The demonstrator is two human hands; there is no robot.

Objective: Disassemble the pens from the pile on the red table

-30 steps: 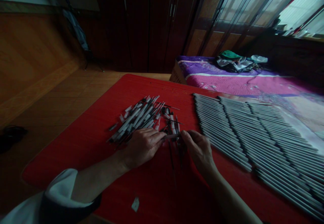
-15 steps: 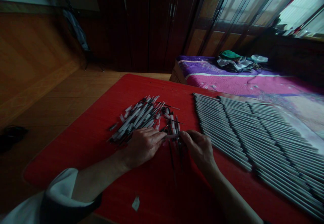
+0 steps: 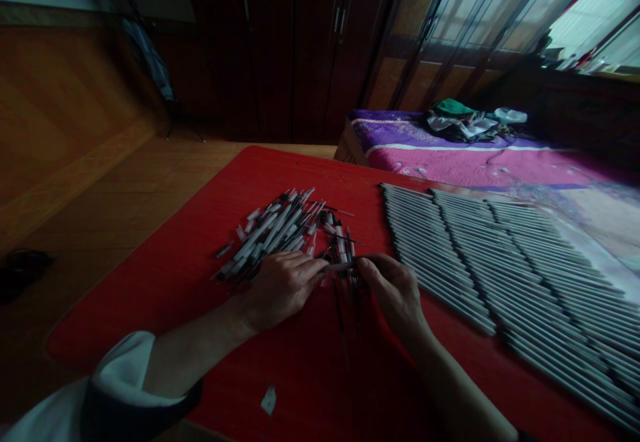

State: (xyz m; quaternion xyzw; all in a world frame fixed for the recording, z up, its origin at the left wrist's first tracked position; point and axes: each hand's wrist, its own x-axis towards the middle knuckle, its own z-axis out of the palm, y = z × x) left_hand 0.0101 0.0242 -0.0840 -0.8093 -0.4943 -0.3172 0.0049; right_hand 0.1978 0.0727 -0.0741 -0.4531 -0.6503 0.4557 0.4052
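Observation:
Between my two hands runs a short, pale, slim tube (image 3: 341, 267), held level above the red table. My left hand (image 3: 287, 283) pinches its left end with closed fingers. At the other end, the thumb and finger of my right hand (image 3: 395, 289) are closed on it, and the fingertips hide that tip. Just behind the hands lies a small bunch of black and white thin sticks (image 3: 342, 239), like pen parts. A larger heap of white tubes and dark thin rods (image 3: 280, 225) spreads behind and left of my left hand.
On the right of the red table (image 3: 200, 242) lie rows of slim grey-white sticks with dark ends (image 3: 465, 265), like pens. A scrap of paper (image 3: 269, 401) is near the front edge. Beyond stand a bed with a purple and pink cover (image 3: 450, 159) and dark cupboards (image 3: 300, 49).
Hardly anything differs. The pale tube and my right fingertips have shifted up very slightly; both hands keep their grip, and the heaps and rows stay as they were.

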